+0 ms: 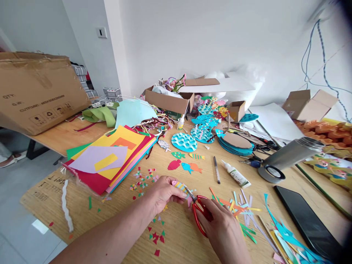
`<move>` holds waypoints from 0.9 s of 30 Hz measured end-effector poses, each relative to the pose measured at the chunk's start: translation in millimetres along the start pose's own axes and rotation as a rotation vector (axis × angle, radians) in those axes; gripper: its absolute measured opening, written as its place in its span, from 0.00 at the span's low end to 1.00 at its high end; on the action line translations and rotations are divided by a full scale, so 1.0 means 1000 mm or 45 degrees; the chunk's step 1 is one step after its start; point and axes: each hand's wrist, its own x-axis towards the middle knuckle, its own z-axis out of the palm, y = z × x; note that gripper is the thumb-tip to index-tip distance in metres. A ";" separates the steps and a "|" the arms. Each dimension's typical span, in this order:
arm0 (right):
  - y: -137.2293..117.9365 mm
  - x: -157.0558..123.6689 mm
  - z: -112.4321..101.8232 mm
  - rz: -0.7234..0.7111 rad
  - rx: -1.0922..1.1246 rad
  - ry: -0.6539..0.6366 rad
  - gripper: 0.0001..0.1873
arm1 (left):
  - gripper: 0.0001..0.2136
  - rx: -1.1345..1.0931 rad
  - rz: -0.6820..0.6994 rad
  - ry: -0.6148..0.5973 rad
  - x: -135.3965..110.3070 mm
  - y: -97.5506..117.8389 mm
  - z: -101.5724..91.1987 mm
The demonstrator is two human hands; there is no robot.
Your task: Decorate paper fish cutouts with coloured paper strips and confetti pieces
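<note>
Between the thumb and fingers of my left hand (164, 194) is a small striped paper fish (180, 186), pink at the head with yellow and bluish bands. My right hand (222, 223) grips red-handled scissors (198, 211), their metal blades at the fish's right end. Just beyond lie cut paper fish: a red fish (174, 165), a blue fish (186, 168), an orange fish (195, 168) and a green fish (178, 155). Coloured paper scraps (155, 236) are scattered below and left of my hands. Paper strips (242, 209) lie right of the scissors.
Coloured paper sheets (110, 157) are stacked at left. A glue bottle (236, 174), a pen (216, 169), a black phone (305, 220) and a steel flask (294, 156) lie at right. Blue wavy discs (184, 142) and a cardboard box (167, 101) stand behind; a large carton (41, 91) is far left.
</note>
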 end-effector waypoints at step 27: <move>-0.011 -0.005 -0.017 -0.111 -0.037 -0.567 0.05 | 0.15 0.015 0.307 0.238 0.009 0.013 -0.015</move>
